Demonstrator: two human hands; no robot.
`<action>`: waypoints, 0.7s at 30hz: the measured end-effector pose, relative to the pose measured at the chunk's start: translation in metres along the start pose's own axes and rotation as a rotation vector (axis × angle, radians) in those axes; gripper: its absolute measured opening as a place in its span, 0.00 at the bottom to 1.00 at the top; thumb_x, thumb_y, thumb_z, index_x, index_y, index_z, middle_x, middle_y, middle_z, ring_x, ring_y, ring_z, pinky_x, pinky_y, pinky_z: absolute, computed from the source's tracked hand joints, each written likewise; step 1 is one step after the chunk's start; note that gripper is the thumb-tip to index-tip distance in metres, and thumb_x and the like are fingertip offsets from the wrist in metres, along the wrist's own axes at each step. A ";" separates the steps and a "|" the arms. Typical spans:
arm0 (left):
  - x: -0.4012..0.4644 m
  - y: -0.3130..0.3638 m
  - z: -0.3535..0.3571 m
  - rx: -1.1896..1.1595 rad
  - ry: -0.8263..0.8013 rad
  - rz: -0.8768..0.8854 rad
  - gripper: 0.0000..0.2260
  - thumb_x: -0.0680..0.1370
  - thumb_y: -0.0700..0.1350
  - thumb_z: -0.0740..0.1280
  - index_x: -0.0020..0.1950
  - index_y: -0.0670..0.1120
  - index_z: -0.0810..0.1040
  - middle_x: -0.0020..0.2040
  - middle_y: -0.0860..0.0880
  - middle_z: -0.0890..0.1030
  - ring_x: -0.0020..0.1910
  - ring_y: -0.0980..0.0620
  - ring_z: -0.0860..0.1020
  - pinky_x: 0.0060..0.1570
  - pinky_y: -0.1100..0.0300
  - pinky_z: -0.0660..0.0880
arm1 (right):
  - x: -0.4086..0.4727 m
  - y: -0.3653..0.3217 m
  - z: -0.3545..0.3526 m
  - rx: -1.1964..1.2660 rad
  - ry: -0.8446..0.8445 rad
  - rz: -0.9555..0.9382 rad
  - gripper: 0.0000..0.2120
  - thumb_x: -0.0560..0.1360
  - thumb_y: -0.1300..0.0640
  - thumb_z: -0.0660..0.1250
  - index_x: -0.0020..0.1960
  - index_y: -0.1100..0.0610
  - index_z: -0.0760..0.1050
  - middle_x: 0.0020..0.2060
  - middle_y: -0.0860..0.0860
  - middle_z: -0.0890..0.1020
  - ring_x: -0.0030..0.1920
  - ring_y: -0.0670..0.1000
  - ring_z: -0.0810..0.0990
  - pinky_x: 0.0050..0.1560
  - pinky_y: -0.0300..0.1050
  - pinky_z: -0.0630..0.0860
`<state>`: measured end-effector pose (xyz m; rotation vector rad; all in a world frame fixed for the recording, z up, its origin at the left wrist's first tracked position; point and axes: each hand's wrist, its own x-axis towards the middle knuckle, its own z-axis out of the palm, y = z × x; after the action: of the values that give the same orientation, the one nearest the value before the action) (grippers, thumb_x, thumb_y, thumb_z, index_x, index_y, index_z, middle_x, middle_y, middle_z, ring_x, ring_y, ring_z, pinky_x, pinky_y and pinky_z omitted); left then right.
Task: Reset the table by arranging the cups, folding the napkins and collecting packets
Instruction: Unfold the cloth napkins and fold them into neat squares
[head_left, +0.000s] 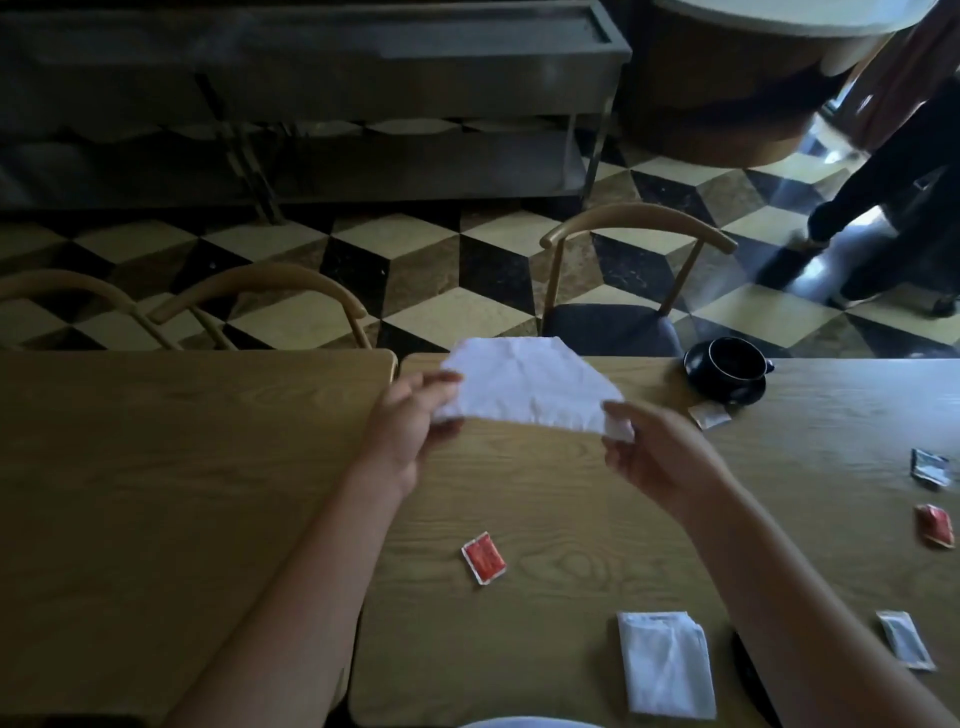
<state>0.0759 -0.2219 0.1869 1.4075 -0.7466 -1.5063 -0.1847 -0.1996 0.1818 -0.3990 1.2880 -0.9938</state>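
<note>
Two wooden tables (545, 499) are seen pushed side by side, with a narrow gap between them. Beyond the far edge, three wooden chairs (636, 228) are drawn up on a checkered floor (426, 270), and a steel counter (363, 52) is set against the back. A person's dark-clad legs (883, 208) are visible at the upper right.

A crumpled white napkin (530, 387) is held above the right-hand table, spread between both hands. Its left edge is gripped by the left hand (410, 421), fingers curled round the paper; its right corner is pinched by the right hand (649, 457).

A folded white napkin (665, 662) is laid flat near the front edge. A black cup on a black saucer (727, 371) is placed at the far edge, and a brownish packet (709, 415) is lying just beside the saucer.

A red packet (484, 558) is lying below the hands. Near the right edge, a silver packet (930, 467), another red packet (935, 525) and a pale packet (904, 639) are scattered well apart.
</note>
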 end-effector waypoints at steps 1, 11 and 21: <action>-0.005 -0.026 -0.006 0.026 0.022 -0.045 0.06 0.76 0.38 0.69 0.45 0.48 0.84 0.46 0.48 0.82 0.42 0.52 0.80 0.31 0.64 0.78 | 0.002 0.023 -0.011 -0.045 0.036 0.029 0.04 0.76 0.64 0.69 0.43 0.58 0.78 0.28 0.50 0.76 0.24 0.46 0.73 0.23 0.38 0.72; -0.072 -0.214 -0.053 0.216 0.082 -0.460 0.01 0.73 0.35 0.73 0.43 0.38 0.83 0.35 0.44 0.82 0.37 0.47 0.78 0.40 0.58 0.73 | -0.015 0.186 -0.085 -0.471 0.254 0.231 0.10 0.72 0.63 0.73 0.39 0.57 0.72 0.29 0.54 0.71 0.25 0.50 0.70 0.25 0.38 0.65; -0.035 -0.175 -0.050 0.091 -0.127 -0.314 0.28 0.58 0.44 0.82 0.56 0.41 0.82 0.50 0.42 0.87 0.49 0.48 0.85 0.52 0.58 0.77 | 0.006 0.131 -0.082 -0.332 0.147 0.170 0.11 0.74 0.67 0.71 0.54 0.56 0.79 0.37 0.57 0.81 0.30 0.52 0.73 0.36 0.45 0.71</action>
<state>0.0847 -0.1123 0.0373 1.5636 -0.7018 -1.8375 -0.2101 -0.1106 0.0577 -0.4671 1.5999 -0.6761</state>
